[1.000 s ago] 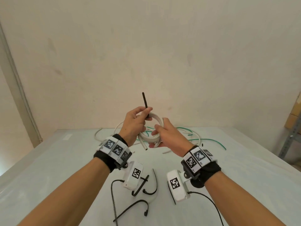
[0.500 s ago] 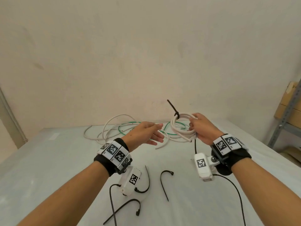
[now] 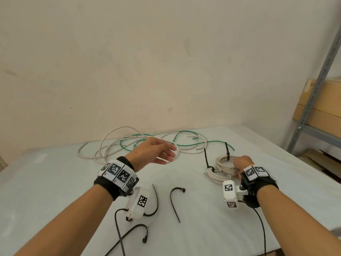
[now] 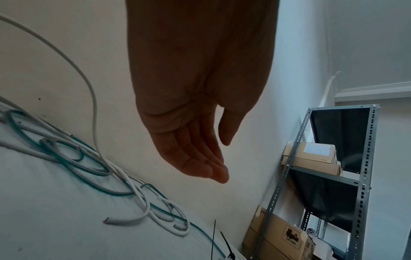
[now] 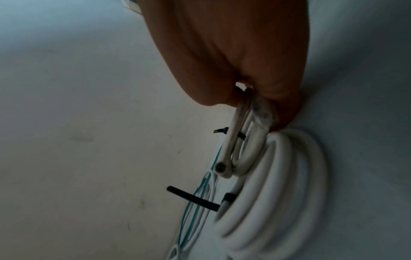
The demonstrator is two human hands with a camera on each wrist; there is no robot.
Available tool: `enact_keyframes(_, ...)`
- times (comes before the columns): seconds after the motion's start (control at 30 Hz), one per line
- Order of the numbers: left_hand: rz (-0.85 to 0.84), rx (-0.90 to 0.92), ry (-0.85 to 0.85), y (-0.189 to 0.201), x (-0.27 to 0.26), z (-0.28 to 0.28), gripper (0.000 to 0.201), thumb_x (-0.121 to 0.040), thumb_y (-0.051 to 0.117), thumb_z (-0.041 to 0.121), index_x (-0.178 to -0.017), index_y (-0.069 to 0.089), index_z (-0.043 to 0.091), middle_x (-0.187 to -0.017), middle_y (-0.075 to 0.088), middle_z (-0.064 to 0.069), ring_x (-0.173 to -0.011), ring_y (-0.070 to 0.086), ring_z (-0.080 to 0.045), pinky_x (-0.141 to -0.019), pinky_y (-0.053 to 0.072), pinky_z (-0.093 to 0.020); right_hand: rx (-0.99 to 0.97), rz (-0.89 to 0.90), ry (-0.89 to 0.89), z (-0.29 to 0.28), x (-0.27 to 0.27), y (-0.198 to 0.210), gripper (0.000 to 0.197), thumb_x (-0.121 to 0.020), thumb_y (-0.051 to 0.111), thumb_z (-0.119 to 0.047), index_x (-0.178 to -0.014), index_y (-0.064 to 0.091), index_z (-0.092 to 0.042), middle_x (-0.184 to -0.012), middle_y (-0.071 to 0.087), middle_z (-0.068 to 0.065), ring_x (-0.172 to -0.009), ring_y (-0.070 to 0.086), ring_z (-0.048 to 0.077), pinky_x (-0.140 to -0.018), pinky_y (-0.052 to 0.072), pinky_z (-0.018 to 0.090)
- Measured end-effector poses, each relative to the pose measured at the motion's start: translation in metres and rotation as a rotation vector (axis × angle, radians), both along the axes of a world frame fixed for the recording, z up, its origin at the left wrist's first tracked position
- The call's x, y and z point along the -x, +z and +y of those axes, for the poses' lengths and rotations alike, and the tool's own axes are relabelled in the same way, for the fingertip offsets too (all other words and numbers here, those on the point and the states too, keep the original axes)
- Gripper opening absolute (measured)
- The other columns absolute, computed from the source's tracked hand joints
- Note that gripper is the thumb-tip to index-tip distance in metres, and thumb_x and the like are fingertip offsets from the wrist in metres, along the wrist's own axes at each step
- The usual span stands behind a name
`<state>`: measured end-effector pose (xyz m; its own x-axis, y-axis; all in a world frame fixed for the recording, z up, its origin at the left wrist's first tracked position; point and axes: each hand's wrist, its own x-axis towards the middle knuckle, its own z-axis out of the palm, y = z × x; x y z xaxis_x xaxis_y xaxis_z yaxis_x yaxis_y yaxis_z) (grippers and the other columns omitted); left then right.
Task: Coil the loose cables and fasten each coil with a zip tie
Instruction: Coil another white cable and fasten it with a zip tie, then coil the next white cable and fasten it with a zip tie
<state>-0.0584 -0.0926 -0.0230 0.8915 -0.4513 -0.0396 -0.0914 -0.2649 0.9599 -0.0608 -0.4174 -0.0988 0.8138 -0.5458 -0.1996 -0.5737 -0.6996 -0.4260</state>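
Your right hand [image 3: 241, 163] grips a tied white coil [image 3: 220, 173], setting it on the table [image 3: 55, 182], right side. Left hand [image 3: 156, 151] is wide, holding nothing. Next, I think: grab loose cables [image 3: 129, 143] at the far side & coil them.

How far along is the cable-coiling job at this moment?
Done: two white coils on the table, each with a black zip tie; the right hand grips the farther one. The left hand hovers empty. Left: loose white and green cables, spare zip ties.
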Motion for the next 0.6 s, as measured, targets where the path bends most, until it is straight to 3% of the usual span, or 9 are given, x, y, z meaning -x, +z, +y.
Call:
enact_keyframes(0.07,-0.003,-0.002,0.01,0.0,-0.003,0.002,0.03,-0.106,0.055,0.022,-0.112,0.074,0.0,-0.097,0.077,-0.012,-0.087,0.073,-0.019,-0.073,0.059,-0.027,-0.107,-0.029,-0.088,-0.002,-0.006,0.0,0.034,-0.107,0.045,-0.018,-0.135,0.061,-0.005,-0.146,0.057,0.016,-0.135,0.054,0.033,-0.109,0.042,0.036)
enact_keyframes(0.13,-0.004,-0.01,0.024,0.001,-0.006,0.004,0.03,-0.107,0.054,0.022,-0.112,0.074,0.0,-0.098,0.077,-0.012,-0.087,0.073,-0.019,-0.074,0.059,-0.027,0.008,-0.055,-0.158,0.005,-0.015,0.004,0.029,-0.1,0.051,-0.024,-0.122,0.063,-0.009,-0.144,0.053,0.019,-0.134,0.046,0.039,-0.11,0.037,0.044)
enact_keyframes(0.23,-0.007,-0.025,0.034,0.001,-0.011,0.009,0.03,-0.107,0.054,0.024,-0.111,0.075,0.003,-0.098,0.078,-0.01,-0.086,0.074,-0.017,-0.076,0.058,-0.029,0.145,-0.075,-0.154,0.022,-0.026,0.023,0.048,-0.093,0.056,-0.024,-0.135,0.052,-0.002,-0.147,0.037,0.024,-0.136,0.031,0.041,-0.111,0.029,0.048)
enact_keyframes(0.3,0.001,-0.024,0.054,0.003,-0.015,0.013,0.029,-0.107,0.053,0.023,-0.109,0.075,0.004,-0.096,0.078,-0.009,-0.083,0.074,-0.016,-0.075,0.058,-0.028,0.196,-0.136,-0.053,0.04,-0.032,0.038,0.044,-0.095,0.054,-0.02,-0.135,0.052,-0.004,-0.146,0.039,0.022,-0.136,0.032,0.04,-0.111,0.031,0.048)
enact_keyframes(0.37,0.005,-0.022,0.088,0.004,-0.02,0.019,0.027,-0.106,0.055,0.023,-0.108,0.075,0.005,-0.094,0.078,-0.008,-0.082,0.073,-0.015,-0.072,0.058,-0.026,0.191,-0.227,0.103,0.059,-0.044,0.048,0.033,-0.096,0.05,-0.018,-0.124,0.061,-0.006,-0.136,0.052,0.02,-0.132,0.043,0.04,-0.107,0.039,0.046)
enact_keyframes(0.47,-0.027,-0.04,0.192,0.004,-0.031,0.031,0.023,-0.104,0.059,0.021,-0.105,0.075,0.005,-0.092,0.077,-0.008,-0.077,0.073,-0.013,-0.068,0.057,-0.025,0.021,-0.328,0.342,0.093,-0.063,0.053,0.026,-0.093,0.051,-0.017,-0.1,0.072,-0.003,-0.107,0.074,0.02,-0.106,0.067,0.038,-0.093,0.055,0.041)
enact_keyframes(0.53,-0.079,-0.069,0.312,0.001,-0.047,0.046,0.019,-0.102,0.062,0.019,-0.105,0.073,0.004,-0.089,0.076,-0.008,-0.071,0.072,-0.013,-0.064,0.056,-0.025,-0.081,-0.253,0.505,0.12,-0.072,0.053,0.023,-0.095,0.054,-0.017,-0.098,0.073,-0.004,-0.097,0.077,0.014,-0.091,0.069,0.029,-0.083,0.058,0.036)
enact_keyframes(0.6,-0.251,-0.212,0.491,-0.003,-0.065,0.067,0.018,-0.1,0.064,0.017,-0.108,0.069,0.003,-0.087,0.075,-0.008,-0.074,0.071,-0.018,-0.068,0.058,-0.032,-0.139,-0.065,0.652,0.15,-0.078,0.05,0.021,-0.099,0.055,-0.019,-0.108,0.07,-0.007,-0.096,0.075,0.008,-0.083,0.066,0.022,-0.073,0.055,0.031)
